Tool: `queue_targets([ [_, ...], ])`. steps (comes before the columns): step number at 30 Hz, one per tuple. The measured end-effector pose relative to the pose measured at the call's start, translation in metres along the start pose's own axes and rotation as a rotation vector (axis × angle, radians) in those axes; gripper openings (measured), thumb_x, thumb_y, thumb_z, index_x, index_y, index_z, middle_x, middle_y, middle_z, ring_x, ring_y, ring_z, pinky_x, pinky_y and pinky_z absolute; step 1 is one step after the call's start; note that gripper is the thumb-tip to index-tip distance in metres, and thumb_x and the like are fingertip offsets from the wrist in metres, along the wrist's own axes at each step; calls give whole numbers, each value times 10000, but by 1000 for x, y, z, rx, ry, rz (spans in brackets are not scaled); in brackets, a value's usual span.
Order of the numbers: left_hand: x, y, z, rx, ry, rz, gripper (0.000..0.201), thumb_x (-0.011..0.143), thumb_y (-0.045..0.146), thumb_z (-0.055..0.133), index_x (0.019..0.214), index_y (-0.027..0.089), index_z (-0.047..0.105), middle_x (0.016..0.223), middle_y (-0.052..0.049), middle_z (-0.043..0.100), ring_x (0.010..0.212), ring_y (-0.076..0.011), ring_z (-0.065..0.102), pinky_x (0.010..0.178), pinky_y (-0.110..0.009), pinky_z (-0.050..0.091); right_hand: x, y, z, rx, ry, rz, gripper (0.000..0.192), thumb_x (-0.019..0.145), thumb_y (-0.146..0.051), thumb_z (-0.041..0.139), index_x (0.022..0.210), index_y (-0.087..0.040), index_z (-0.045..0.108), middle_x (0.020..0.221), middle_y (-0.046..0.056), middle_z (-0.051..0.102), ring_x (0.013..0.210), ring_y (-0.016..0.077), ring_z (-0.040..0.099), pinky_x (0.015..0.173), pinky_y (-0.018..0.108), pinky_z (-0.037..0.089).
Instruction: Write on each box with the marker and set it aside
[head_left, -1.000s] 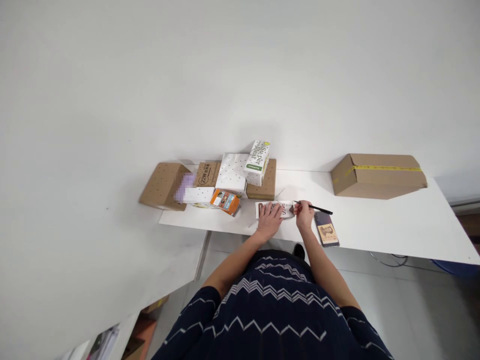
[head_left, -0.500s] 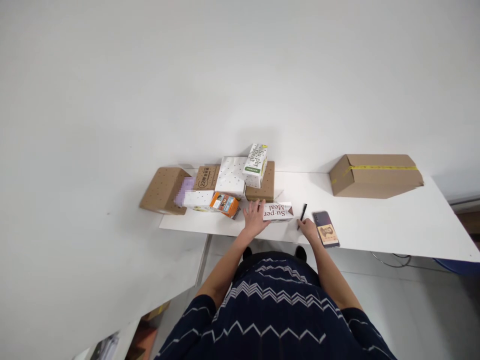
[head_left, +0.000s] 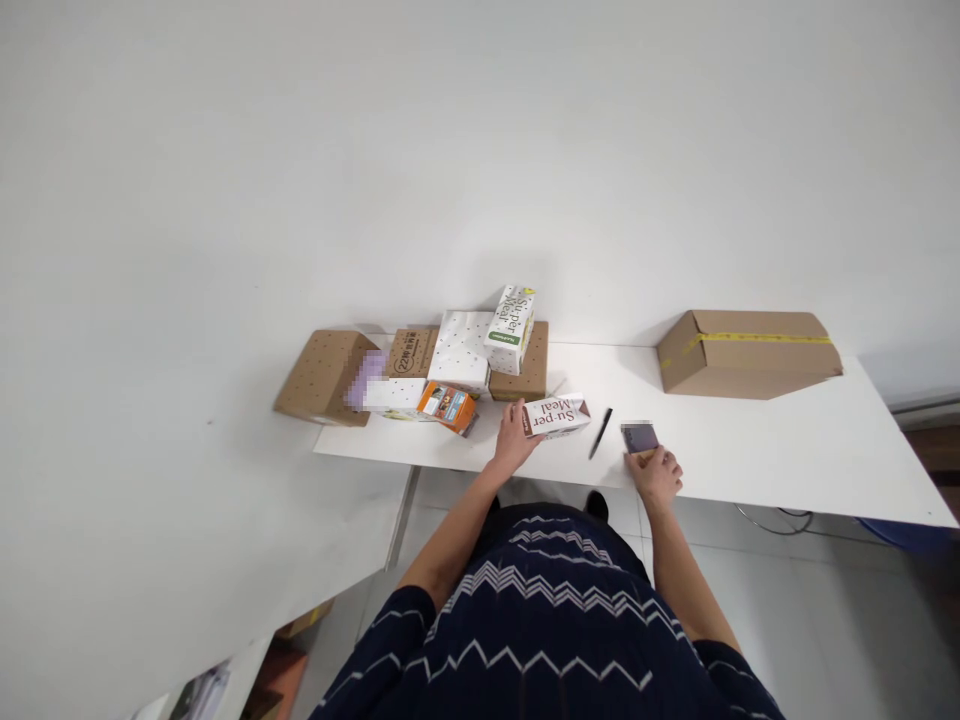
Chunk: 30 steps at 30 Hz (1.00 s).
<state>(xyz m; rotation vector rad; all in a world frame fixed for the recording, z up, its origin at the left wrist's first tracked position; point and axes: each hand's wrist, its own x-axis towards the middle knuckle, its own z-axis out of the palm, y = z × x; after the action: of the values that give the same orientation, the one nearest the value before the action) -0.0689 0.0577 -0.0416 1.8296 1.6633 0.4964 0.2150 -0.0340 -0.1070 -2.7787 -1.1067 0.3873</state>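
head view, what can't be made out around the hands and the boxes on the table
- Phone: near half hidden under the right hand; the grip cannot be judged.
- Su-per Meal carton: its left end is covered by the left hand.
- Patch on the box stack: pixelated.
- Orange packet: print too small to read.
- Shelf items: cut off by the bottom edge.

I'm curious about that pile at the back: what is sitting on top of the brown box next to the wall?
A white Su-per Meal carton with a green band leans on the brown box, overlapping a white dotted box beside it. How much of the brown box's top it covers cannot be seen.
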Motion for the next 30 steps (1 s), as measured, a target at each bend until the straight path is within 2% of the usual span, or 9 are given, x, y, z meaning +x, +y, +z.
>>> queue_targets([
  [8,1,1,-4,90,-85,-35,842,755,355,718,1427,228,227,1468,-169,274,1293,-326,432,987,-420,431,-2,-9,-3,58,-56,47,703,765,-552,524,1351,-173,439,1325,185,461,1207,386,407,936,541,366],
  [11,8,1,-11,146,-117,-6,849,752,371,721,1434,228,236,1485,-162,265,1296,-328,428,993,-417,426,-1,-14,-15,342,-127,224,686,669,-531,624,1263,-205,520,1254,178,518,1163,374,464,926,537,391],
  [13,13,1,-17,196,-133,20,864,740,375,731,1439,222,247,1489,-156,274,1285,-329,435,999,-420,423,-1,-17,-25,550,-191,325,604,687,-558,587,1175,-204,563,1079,145,611,1005,318,571,833,472,471],
  [16,17,5,-22,297,-117,49,894,716,398,743,1449,221,263,1498,-144,282,1299,-350,404,1044,-472,377,-6,-23,-46,976,-418,335,571,787,-637,360,1039,-182,595,843,100,654,768,252,627,670,404,525],
  [18,17,9,-22,368,-88,71,922,697,431,749,1458,233,268,1513,-139,273,1352,-384,311,1091,-554,288,-15,-30,-62,1348,-617,248,617,796,-663,292,1012,-176,604,901,118,671,800,255,639,684,413,533],
  [20,15,15,-18,407,-63,104,961,671,462,760,1467,243,268,1525,-138,263,1394,-408,210,1115,-620,186,-29,-41,-78,1573,-744,122,658,784,-686,299,1064,-176,607,1044,138,666,900,267,640,738,427,532],
  [23,11,23,-8,412,-64,139,987,658,480,759,1476,235,263,1522,-149,273,1406,-428,163,1103,-664,161,-57,-66,-98,1716,-894,81,666,791,-668,337,1133,-165,608,1124,141,655,947,271,639,762,424,537],
  [25,9,26,-3,431,-72,132,953,687,455,738,1480,229,260,1520,-155,279,1407,-438,153,1080,-681,199,-76,-83,-102,1828,-1080,122,609,814,-607,380,1157,-158,608,1112,130,671,930,255,648,760,405,548],
  [30,8,27,-1,467,-92,113,706,840,306,560,1482,231,275,1527,-134,291,1416,-410,163,1068,-666,252,-113,-111,-86,1905,-1510,251,539,865,-527,413,1204,-140,575,1084,139,695,905,260,674,716,420,571],
])
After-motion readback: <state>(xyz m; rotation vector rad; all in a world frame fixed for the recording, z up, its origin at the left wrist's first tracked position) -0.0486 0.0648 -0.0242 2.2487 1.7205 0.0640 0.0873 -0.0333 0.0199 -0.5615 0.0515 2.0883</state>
